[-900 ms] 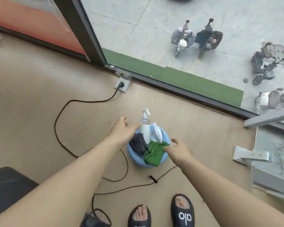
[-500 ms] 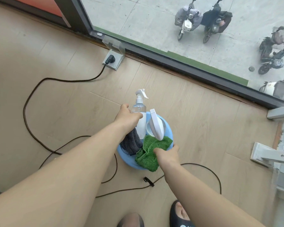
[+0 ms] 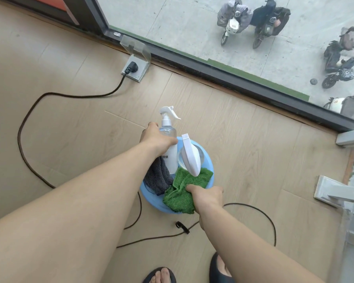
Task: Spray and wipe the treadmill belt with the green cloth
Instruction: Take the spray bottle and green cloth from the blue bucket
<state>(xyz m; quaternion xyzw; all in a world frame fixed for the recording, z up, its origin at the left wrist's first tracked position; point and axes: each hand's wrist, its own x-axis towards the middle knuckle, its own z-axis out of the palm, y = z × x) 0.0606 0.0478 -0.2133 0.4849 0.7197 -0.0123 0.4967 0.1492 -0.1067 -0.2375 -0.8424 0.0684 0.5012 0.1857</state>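
Observation:
A blue round basin (image 3: pixel 209 176) sits on the wooden floor. In it stand a clear spray bottle (image 3: pixel 169 137) with a white trigger head and a second white sprayer (image 3: pixel 190 157). A dark grey cloth (image 3: pixel 158 176) lies at its left and the green cloth (image 3: pixel 182 190) hangs over its near rim. My left hand (image 3: pixel 156 138) is wrapped around the clear spray bottle's upper body. My right hand (image 3: pixel 205 196) pinches the green cloth at its near right corner. No treadmill belt is in view.
A black power cable (image 3: pixel 47 94) runs from a floor socket (image 3: pixel 134 68) and loops past the basin. A glass wall with a dark frame (image 3: pixel 233 78) runs behind. White metal brackets (image 3: pixel 335 193) stand at right. My sandalled feet (image 3: pixel 219 268) are at the bottom.
Both hands reached down to the basin. The left hand closed around the spray bottle and the right hand closed on the green cloth. The camera moved closer and lower.

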